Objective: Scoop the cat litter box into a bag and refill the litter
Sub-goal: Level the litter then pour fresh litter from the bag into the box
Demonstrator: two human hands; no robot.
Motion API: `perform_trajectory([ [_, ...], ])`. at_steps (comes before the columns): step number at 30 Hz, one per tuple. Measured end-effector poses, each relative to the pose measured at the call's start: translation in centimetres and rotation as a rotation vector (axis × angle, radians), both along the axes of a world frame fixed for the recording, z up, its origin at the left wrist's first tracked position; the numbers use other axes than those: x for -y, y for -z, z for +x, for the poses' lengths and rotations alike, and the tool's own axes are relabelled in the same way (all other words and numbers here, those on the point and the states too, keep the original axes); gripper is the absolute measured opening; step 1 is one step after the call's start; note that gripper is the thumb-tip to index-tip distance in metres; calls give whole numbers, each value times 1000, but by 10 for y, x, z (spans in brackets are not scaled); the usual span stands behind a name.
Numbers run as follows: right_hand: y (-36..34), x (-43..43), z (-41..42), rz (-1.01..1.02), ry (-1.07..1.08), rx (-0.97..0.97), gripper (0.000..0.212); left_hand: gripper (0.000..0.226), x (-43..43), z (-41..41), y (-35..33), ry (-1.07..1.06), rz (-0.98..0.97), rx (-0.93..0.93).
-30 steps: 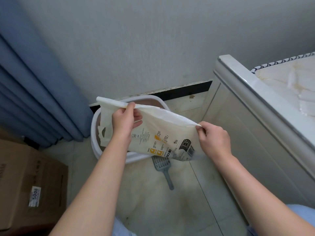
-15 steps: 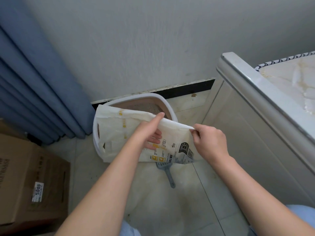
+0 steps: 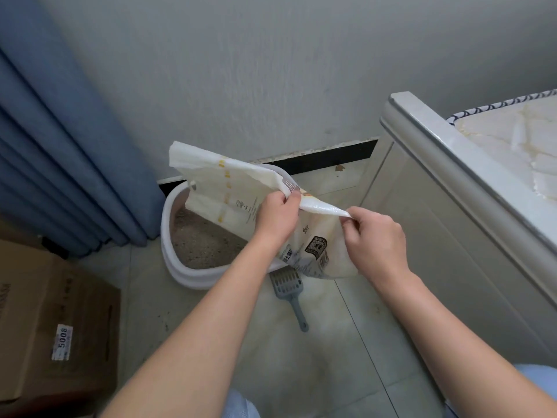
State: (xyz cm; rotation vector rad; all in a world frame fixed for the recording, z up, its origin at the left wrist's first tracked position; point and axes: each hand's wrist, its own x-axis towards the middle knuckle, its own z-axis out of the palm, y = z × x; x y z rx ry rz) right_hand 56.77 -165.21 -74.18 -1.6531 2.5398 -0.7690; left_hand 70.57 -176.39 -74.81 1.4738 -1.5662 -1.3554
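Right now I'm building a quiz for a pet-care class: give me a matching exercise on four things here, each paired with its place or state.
Things:
1. bag
2. litter box
3. scoop
4. cardboard box

Places or states:
A. lying on the floor tiles, handle toward the camera
B. pinched at its top edge by the left hand and right hand
C. at the left edge, bearing a 5008 sticker
D. on the floor by the wall, holding litter

Pairs: 1-B, 2-D, 3-A, 4-C

Both bare forearms reach forward from the bottom edge. The left hand point(image 3: 278, 217) is closed in a fist, knuckles up, gripping the bag point(image 3: 229, 191). The right hand point(image 3: 373, 236) pinches the bag's edge between thumb and fingers, just beside the left.
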Motion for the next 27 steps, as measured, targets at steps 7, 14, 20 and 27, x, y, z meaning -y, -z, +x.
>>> perform_trajectory([
  [7,10,1,-2,42,28,46,31,55,-1,-1,0,-38,40,-144],
  [14,20,-7,9,142,-14,169,41,46,-1,-4,-4,-71,71,-225],
  [20,24,-22,12,274,-254,380,53,26,-2,-8,-6,-164,186,-387],
  [27,29,-28,14,251,-303,556,64,24,-3,-15,-6,-210,229,-463],
])
